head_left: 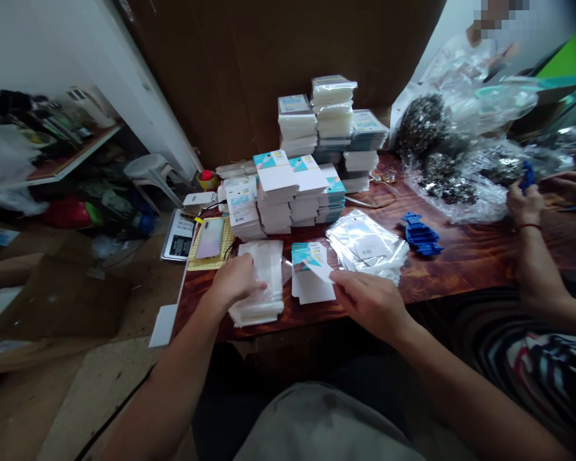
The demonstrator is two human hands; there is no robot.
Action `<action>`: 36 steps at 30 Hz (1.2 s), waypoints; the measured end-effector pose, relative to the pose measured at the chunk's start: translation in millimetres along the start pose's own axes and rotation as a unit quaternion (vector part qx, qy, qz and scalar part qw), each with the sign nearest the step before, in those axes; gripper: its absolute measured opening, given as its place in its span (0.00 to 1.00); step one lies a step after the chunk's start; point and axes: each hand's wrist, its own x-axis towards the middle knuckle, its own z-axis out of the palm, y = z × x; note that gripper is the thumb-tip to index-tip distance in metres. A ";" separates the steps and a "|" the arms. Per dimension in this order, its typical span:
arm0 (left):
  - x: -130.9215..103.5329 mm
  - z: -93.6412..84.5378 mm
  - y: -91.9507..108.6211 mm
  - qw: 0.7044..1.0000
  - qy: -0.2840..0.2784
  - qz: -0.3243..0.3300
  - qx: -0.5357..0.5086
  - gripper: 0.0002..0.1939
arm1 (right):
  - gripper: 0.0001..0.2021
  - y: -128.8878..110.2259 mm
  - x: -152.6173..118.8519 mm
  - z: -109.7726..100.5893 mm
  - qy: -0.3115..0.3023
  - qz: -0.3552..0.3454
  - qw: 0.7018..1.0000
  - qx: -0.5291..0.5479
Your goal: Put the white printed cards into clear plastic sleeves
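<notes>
My left hand [235, 282] rests on a stack of clear plastic sleeves [262, 282] near the front edge of the wooden table [461, 262], fingers pinching the top sleeve. My right hand [367, 298] holds a white card [319, 270] by its corner, just above a small stack of white and teal cards [310, 269]. The two hands are about a hand's width apart.
Taller stacks of cards [288, 192] and packed bundles [333, 118] stand behind. Filled clear packets [367, 246] and blue plastic pieces [420, 235] lie to the right. A phone [210, 238] and scale [177, 238] sit left. Another person's hand [525, 202] works at bags of metallic parts [441, 160].
</notes>
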 end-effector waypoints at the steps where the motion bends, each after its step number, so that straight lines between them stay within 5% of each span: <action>1: 1.6 -1.4 1.0 1.000 -0.022 -0.012 0.001 0.25 | 0.12 2.4 -2.5 -0.3 0.042 0.019 0.999 0.004; 6: 9.7 -8.8 4.9 0.995 -0.099 -0.012 -0.022 0.15 | 0.08 -0.6 -9.5 1.1 0.164 0.122 0.979 0.023; 10: 4.7 -11.0 8.1 0.987 -0.073 0.034 -0.140 0.10 | 0.08 -7.4 -8.2 -3.1 0.220 0.241 0.939 0.110; 12: 0.3 -8.2 11.0 0.951 -0.070 0.028 -0.301 0.10 | 0.09 -8.1 -6.6 -5.8 0.246 0.315 0.891 0.215; 15: -2.7 3.1 17.0 0.845 -0.091 -0.035 -0.526 0.15 | 0.12 -9.4 -5.3 -6.3 0.233 0.371 0.813 0.383; 18: -1.0 19.2 23.2 0.791 -0.047 -0.082 -0.605 0.18 | 0.13 -16.4 -6.6 -0.9 0.172 0.392 0.774 0.466; 22: 2.2 33.9 27.2 0.780 0.032 -0.092 -0.618 0.20 | 0.15 -28.0 -10.3 10.4 0.103 0.405 0.765 0.490; 29: 5.3 36.7 19.6 0.802 0.129 -0.069 -0.579 0.17 | 0.17 -18.7 -8.1 31.9 0.113 0.449 0.729 0.504; 36: -2.7 36.5 26.3 0.774 0.015 -0.097 -0.626 0.17 | 0.20 -11.5 4.7 53.7 0.081 0.448 0.729 0.511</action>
